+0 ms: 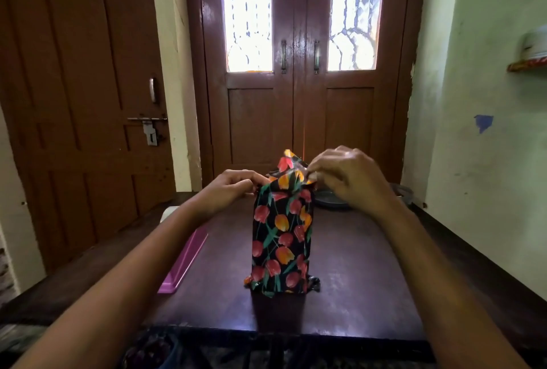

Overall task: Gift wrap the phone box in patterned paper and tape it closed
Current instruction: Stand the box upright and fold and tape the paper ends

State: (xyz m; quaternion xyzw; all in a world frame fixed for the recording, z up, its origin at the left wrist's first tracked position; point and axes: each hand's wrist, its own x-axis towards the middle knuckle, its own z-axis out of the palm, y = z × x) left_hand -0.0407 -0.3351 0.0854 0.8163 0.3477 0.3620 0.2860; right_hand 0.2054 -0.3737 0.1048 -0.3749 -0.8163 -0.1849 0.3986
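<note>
The left hand (233, 188) and right hand (346, 179) pinch the upright phone box's (281, 238) top paper flaps (291, 176). The paper is glossy, probably slippery, so steady the stiff sides.

Open counter (355, 280) runs right of the upright box (281, 238). A pink case (185, 262) lies to its left, a dark dish (330, 202) behind its right.

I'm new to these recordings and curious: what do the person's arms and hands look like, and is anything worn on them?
Nothing worn shows. The left hand and right hand have no gloves, and the left forearm and right forearm show no sleeves. No watch or bangle shows on either wrist. Any ring would be too small to tell.
</note>
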